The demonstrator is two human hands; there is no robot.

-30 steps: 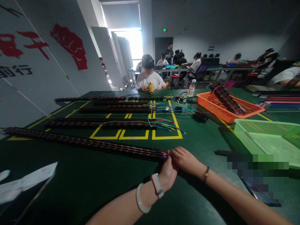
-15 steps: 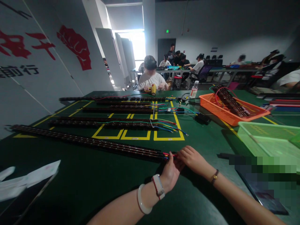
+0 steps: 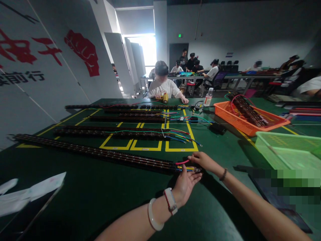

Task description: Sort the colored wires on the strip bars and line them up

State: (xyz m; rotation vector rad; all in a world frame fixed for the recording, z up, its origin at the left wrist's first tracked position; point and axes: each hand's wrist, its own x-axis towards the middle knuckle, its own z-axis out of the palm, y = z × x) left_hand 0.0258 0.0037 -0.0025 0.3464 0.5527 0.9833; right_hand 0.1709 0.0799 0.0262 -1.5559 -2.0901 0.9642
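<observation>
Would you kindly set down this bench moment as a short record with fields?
Surface: green table marked with yellow tape outlines
Left hand: open, fingers spread, beside the wire ends of the nearest long black strip
Right hand: grip pinched on the red wire at that strip's end
Behind: more long black strips, lying roughly parallel
Baskets: orange basket holding strips; light green basket
Others: a person seated across the table

On the surface, the long strip lies left of the left grip, a basket right of the right grip.
</observation>
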